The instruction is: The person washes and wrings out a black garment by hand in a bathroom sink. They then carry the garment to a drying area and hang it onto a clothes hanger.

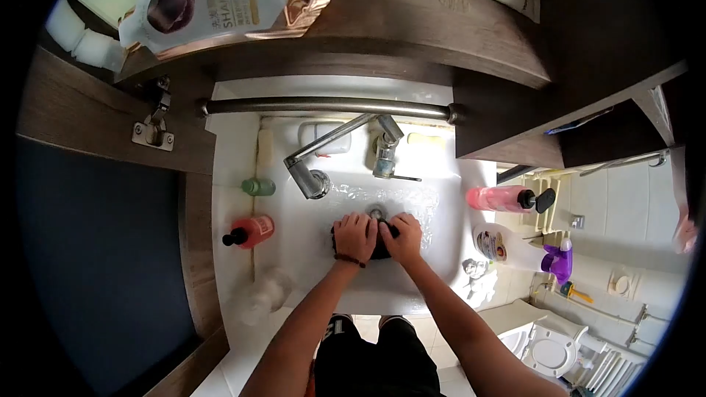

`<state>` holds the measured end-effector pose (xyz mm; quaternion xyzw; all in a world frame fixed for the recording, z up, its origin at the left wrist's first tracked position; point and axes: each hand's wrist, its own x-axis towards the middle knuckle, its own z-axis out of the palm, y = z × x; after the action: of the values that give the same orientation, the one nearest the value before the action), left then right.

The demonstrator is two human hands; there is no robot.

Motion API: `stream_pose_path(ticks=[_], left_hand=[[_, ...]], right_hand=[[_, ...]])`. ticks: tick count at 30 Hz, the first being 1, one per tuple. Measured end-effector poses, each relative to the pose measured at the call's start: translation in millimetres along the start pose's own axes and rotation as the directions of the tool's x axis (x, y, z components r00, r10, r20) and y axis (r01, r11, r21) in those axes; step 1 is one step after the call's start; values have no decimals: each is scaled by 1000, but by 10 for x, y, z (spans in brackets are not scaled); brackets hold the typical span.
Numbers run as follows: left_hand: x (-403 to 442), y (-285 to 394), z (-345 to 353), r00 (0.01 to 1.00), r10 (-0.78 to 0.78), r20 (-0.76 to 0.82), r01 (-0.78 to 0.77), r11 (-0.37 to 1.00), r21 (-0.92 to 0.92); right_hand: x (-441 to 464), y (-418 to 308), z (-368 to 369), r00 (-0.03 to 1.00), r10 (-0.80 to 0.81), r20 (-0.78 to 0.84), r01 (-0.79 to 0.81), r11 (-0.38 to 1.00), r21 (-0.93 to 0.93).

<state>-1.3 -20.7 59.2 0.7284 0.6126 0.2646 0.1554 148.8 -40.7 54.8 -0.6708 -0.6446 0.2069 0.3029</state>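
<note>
A black item is lying low in the white basin, directly beneath and between both hands, just on the person's side of the metal drain. The left hand is resting palm down over the item's left part, its fingers lying close together and pointing away from the body; a dark edge of the item is peeking out past the outer side of this hand. The fingertips are bending out of sight, so I cannot tell whether they are gripping or only pressing. The right hand is slanting inward over the item's right part and is pinching a dark portion of it between thumb and fingers. The two hands are standing close beside each other, with the item's middle showing in the narrow space between the wrists. A dark band is circling the left wrist.

Clear water is glinting beyond the hands, where a metal spout and a mixer tap are standing at the back. On the left ledge a red bottle and a green bottle are sitting well apart from the hands; on the right, a pink bottle and a white spray bottle are appearing near the basin's edge
</note>
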Motion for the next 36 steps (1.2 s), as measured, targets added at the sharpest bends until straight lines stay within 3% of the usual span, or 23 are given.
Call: stream_pose_path(ticks=[1, 2, 4, 5, 7, 8, 10, 12, 14, 15, 16, 17, 18, 20, 22, 24, 25, 27, 28, 30, 34, 35, 36], left_hand=[[-76, -41, -26, 1000, -3, 26, 6, 995, -96], [-112, -84, -34, 1000, -2, 23, 4, 996, -95], [-217, -80, -109, 963, -145, 229, 156, 987, -30], [-246, -67, -99, 963, -145, 226, 155, 987, -31], [-262, -52, -48, 993, 38, 114, -50, 993, 108], [-251, -63, -8, 993, 37, 112, -49, 993, 110], [-299, -57, 50, 989, 17, 150, -41, 987, 157], [-269, -125, 146, 991, 29, 132, -50, 985, 163], [-210, -224, 271, 980, -9, 197, -26, 984, 176], [-143, -225, 322, 979, -5, 204, -30, 985, 167], [-43, -219, 340, 934, -118, 336, 65, 984, 164], [47, -218, 322, 864, -221, 451, 155, 972, 178], [79, -196, 267, 868, -223, 443, 157, 971, 182], [82, -109, 51, 997, 53, 57, -45, 990, -135], [76, -88, -114, 994, 82, 68, -70, 984, -166], [-90, -117, -77, 999, 26, 47, -21, 995, -101], [-122, -126, -22, 999, 29, 44, -24, 994, -103], [-124, -127, 76, 990, 138, -33, -130, 974, 183], [-139, -136, 97, 990, 139, -33, -131, 975, 181], [-210, -165, 140, 993, 110, 53, -116, 982, 147], [-58, -203, 247, 992, 31, 126, -51, 985, 163], [20, -210, 262, 952, -57, 301, -8, 978, 211], [17, -190, 255, 872, -150, 467, 25, 964, 263]], right_hand=[[-33, -7, -110, 999, -18, -51, 27, 984, 176], [-39, 3, -159, 998, -21, -53, 30, 984, 177], [-165, -5, -242, 998, -51, -28, 51, 999, 2], [-206, 4, -186, 1000, -12, 18, 13, 997, -79], [-264, -17, -12, 997, -80, 8, 81, 979, -189], [-279, -3, 59, 990, -142, 6, 138, 945, -298], [-270, -8, 64, 988, -137, 76, 153, 942, -298], [-228, 24, 161, 990, -2, 141, 47, 947, -318], [-48, 71, 269, 995, -46, 87, 74, 933, -351], [42, 153, 323, 982, 64, 180, -2, 946, -325], [83, 162, 325, 946, 166, 279, -78, 950, -302], [112, 124, 318, 971, 157, 178, -109, 962, -252], [149, 83, 252, 973, 148, 177, -101, 964, -247], [149, 85, 84, 996, -8, -89, 17, 995, 94], [39, 181, -32, 995, 103, -14, -92, 934, 346], [-25, 172, -81, 998, -12, -53, 17, 996, 86], [-32, 115, -77, 998, -14, -57, 19, 996, 84], [-53, -28, 0, 988, -142, -61, 124, 964, -233], [-75, -8, 27, 988, -141, -62, 123, 964, -236], [-151, 80, 127, 989, -118, 89, 138, 953, -270], [-50, 181, 321, 993, -58, 102, 86, 952, -292], [-16, 191, 350, 993, -54, 102, 82, 953, -293], [61, 137, 314, 982, 56, 178, -4, 959, -282]])
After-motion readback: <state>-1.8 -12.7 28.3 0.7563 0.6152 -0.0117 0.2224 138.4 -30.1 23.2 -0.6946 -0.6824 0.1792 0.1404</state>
